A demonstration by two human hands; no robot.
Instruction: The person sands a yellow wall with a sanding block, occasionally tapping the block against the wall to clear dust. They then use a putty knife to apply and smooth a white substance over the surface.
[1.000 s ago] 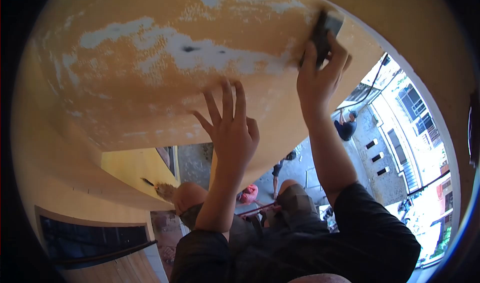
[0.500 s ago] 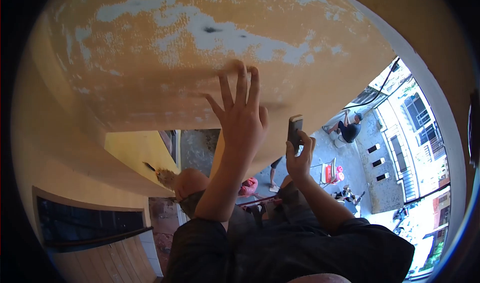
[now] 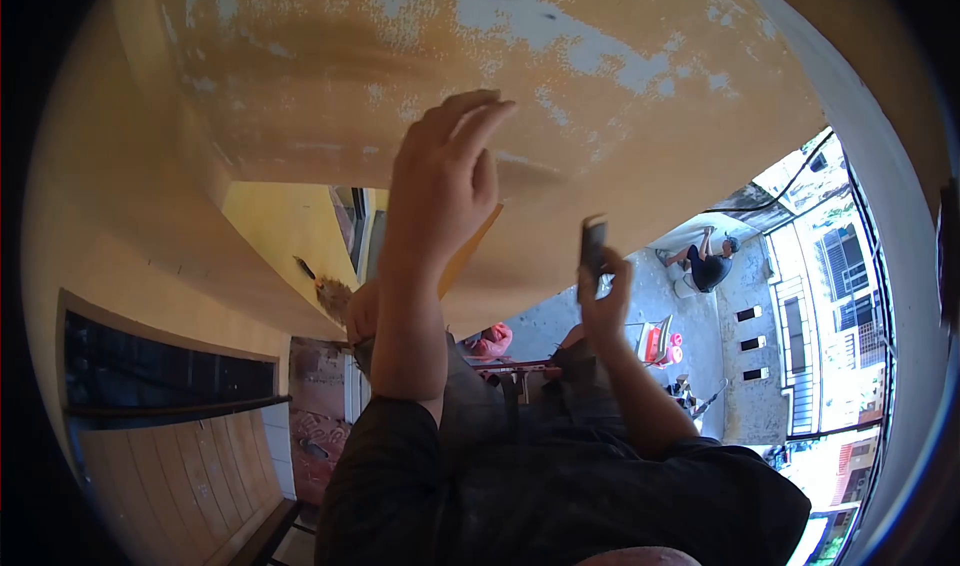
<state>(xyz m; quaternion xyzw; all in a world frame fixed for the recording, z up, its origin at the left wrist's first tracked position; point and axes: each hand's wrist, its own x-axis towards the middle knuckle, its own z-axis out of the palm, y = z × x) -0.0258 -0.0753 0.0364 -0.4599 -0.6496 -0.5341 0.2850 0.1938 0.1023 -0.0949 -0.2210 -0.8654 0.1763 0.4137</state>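
The patchy wall (image 3: 640,156) is filling the upper view, its pale patches showing through orange paint. Beyond its right edge, another person (image 3: 712,269) is crouching in the yard. In front of the wall, the left hand (image 3: 437,181) is holding nothing visible, its fingers half bent; whether they are touching the wall, I cannot tell. Near the wall's lower part, the right hand (image 3: 605,301) is gripping a small dark block (image 3: 593,248), thumb and fingers closing on its sides. Good handling is probably calling for a firm but loose-wristed pinch, fingertips staying behind the working face, and the block lying flat with even pressure whenever it is touching paint. Compared with the earlier frame, the left fingers are bending together rather than spreading, and the wall is sitting higher in view.
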